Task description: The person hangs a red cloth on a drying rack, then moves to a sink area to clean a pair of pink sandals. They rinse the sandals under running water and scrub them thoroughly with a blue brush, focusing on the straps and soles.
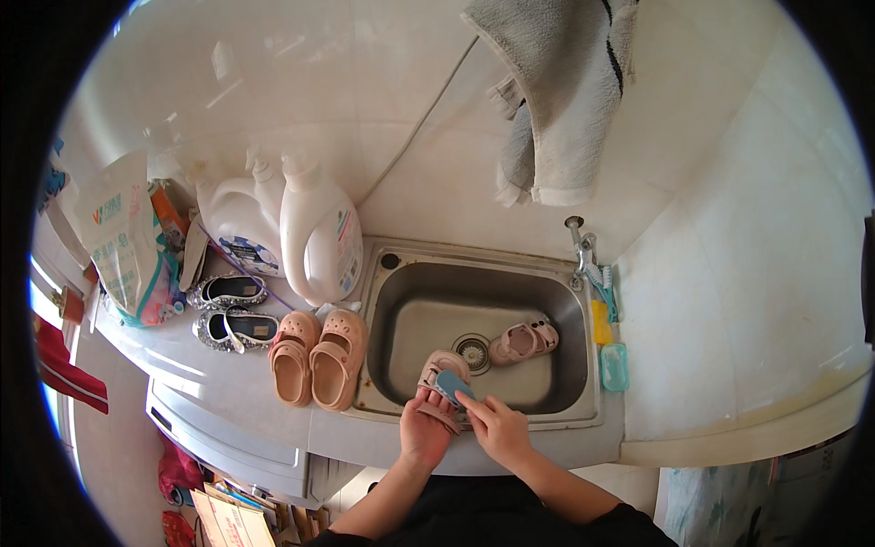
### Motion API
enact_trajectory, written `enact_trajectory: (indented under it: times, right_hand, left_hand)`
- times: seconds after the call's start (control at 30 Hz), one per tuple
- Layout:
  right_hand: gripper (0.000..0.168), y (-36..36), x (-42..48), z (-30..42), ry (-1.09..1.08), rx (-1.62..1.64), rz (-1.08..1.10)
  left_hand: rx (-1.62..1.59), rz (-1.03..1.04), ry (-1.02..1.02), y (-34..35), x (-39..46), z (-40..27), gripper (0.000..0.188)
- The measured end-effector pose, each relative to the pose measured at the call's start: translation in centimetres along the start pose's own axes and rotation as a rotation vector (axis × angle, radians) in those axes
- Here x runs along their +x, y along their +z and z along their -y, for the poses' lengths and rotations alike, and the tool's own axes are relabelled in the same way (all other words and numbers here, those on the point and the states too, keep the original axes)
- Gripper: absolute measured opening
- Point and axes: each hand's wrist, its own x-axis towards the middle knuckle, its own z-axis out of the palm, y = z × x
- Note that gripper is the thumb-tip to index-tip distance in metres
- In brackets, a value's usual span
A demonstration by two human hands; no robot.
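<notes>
My left hand (426, 432) holds a small pink sandal (448, 362) over the front edge of the stainless steel sink (418, 311), with fingers passed under its straps. In my right hand (499, 429) is a blue-backed scrubbing brush (454, 384), laid against the sandal's front strap. The brush's bristles are mostly hidden beneath it. A matching pink sandal (524, 341) lies on the sink floor, just right of the drain strainer (472, 351).
Left of the sink stand orange-pink clogs (336, 362), glittery flat shoes (236, 325) and white detergent jugs (321, 232). A tap (581, 253), a yellow sponge (601, 321) and a teal soap dish (614, 367) line the right rim. A grey towel (567, 102) hangs above.
</notes>
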Motion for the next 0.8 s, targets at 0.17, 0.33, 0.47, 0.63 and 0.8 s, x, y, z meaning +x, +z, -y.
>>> enact_trajectory:
  times: [0.17, 0.33, 0.47, 0.63, 0.8]
  right_hand:
    - [0.05, 0.0, -1.5, -0.4, -0.04, -0.123, 0.038]
    - [0.045, 0.6, 0.5, 0.3, -0.077, -0.179, 0.035]
    - [0.04, 1.9, 2.3, 1.2, -0.068, -0.202, 0.023]
    - [0.036, 3.1, 3.9, 0.8, -0.05, -0.195, 0.073]
    - [0.04, 2.0, 2.5, -0.2, -0.066, -0.173, 0.109]
  left_hand:
    - [0.048, -0.061, 0.0, 0.6, 0.2, 0.3, 0.041]
    - [0.098, -0.096, 0.019, 0.3, 0.4, 0.7, 0.046]
    - [0.107, -0.06, 0.04, 0.2, 0.6, 0.8, 0.048]
    - [0.073, -0.011, 0.031, -0.7, 1.4, 0.9, 0.051]
    - [0.075, -0.034, 0.026, 0.4, 1.1, 0.8, 0.055]
